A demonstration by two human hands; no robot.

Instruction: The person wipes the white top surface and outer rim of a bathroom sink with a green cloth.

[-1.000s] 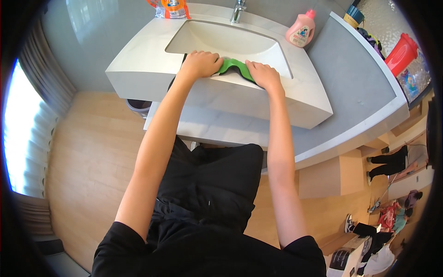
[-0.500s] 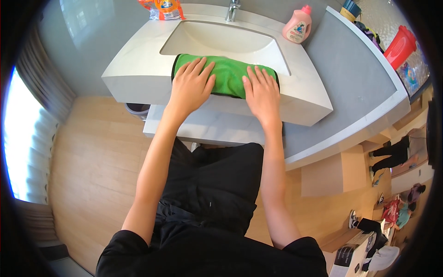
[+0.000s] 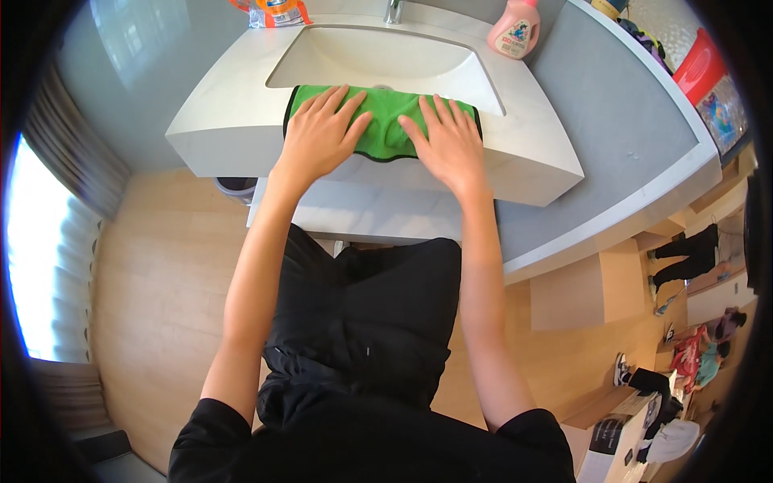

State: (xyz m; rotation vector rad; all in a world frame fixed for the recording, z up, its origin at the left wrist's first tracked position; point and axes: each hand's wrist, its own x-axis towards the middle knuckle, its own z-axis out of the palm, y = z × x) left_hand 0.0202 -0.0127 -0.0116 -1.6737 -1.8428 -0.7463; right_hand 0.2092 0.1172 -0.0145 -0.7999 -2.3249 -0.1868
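A green cloth (image 3: 385, 121) with black edging lies across the front rim of the white washbasin counter (image 3: 229, 101), draped partly over its front edge. My left hand (image 3: 320, 133) rests on the cloth's left part, fingers stretched out and spread. On its right part lies my right hand (image 3: 448, 145), also flat, with the thumb apart. Between my hands the cloth is bunched into small creases. Behind it, the white sink basin (image 3: 386, 60) shows only partly, as the cloth covers some of its near edge.
A chrome faucet (image 3: 394, 11) stands behind the basin. An orange detergent bag (image 3: 278, 12) is at back left, a pink bottle (image 3: 514, 30) at back right. A grey partition (image 3: 596, 153) borders the counter's right. Below left is a bin (image 3: 235, 188). Other people are far right.
My hands have moved slightly apart, still on the cloth. The cloth looks flatter and wider, with creases now in its middle. The whole view has shifted a little.
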